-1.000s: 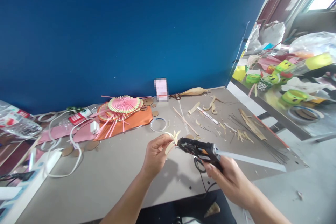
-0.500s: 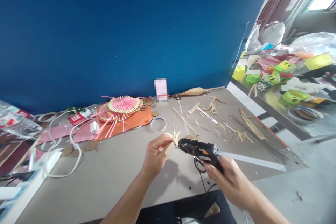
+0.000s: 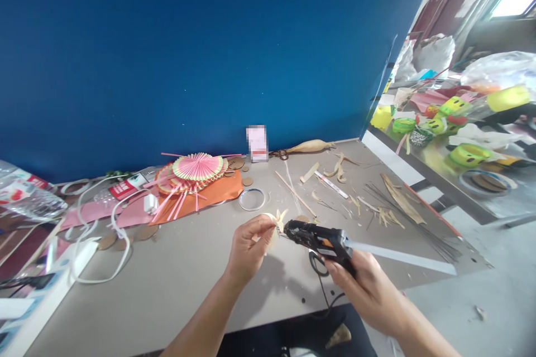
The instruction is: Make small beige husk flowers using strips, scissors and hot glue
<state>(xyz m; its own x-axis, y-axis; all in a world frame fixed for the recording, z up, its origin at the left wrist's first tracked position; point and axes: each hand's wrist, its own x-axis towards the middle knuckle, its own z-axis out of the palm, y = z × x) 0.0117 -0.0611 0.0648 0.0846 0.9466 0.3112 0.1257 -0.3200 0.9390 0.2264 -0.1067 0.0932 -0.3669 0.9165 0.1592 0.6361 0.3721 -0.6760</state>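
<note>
Between the thumb and fingertips of my left hand [image 3: 250, 244] is a small pale flower made of dry husk strips [image 3: 280, 221], its petals pointing up and outward. My right hand [image 3: 368, 281] is wrapped round the handle of a black glue gun [image 3: 320, 239]. A long translucent glue stick [image 3: 402, 256] sticks out of its back end, and the nozzle sits right at the flower. Whether the nozzle touches it I cannot tell. Below the gun, black-handled scissors [image 3: 319, 263] lie partly hidden on the grey table [image 3: 159, 284].
Pink paper fans [image 3: 200, 172] lie on orange paper at the back left, near a white cable [image 3: 121, 228]. A tape roll [image 3: 252, 199], a white pen [image 3: 331, 184], husk scraps [image 3: 389, 216] and thin wires [image 3: 431, 234] are spread behind my hands. A blue panel [image 3: 209, 56] stands behind.
My left hand has turned the flower slightly, and the pale petal that hung below the fingers is now mostly hidden. The glue gun has barely moved.
</note>
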